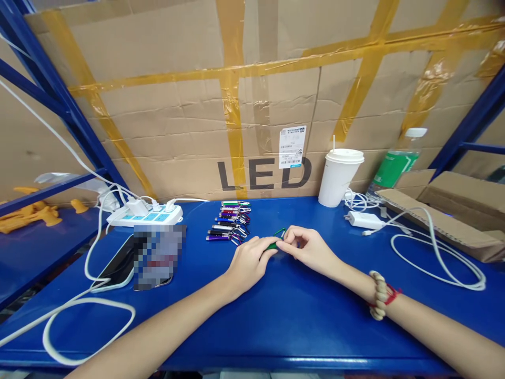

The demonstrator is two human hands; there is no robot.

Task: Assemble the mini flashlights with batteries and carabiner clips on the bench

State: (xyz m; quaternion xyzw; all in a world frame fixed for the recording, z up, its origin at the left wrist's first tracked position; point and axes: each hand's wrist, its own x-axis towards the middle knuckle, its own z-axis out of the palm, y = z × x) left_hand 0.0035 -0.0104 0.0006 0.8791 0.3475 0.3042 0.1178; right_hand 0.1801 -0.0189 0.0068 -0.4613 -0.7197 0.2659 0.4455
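A small green keychain flashlight (273, 246) is held just above the blue tabletop, partly hidden by fingers. My left hand (249, 259) is closed around its body. At its other end, the fingers of my right hand (310, 248) pinch it, close to a green carabiner clip (280, 231). Behind and left of my hands lies a column of several keychain flashlights (228, 218) in purple, black, silver, blue, red and green. Their carabiners all point to the right.
A white power strip (169, 215) and two phones (118, 263) sit at left among white cables. Toward the right stand a white paper cup (338, 179), a green-labelled bottle (396, 167), a white charger (365, 220) and an open cardboard box (445, 210). A large carton (177, 126) closes the back.
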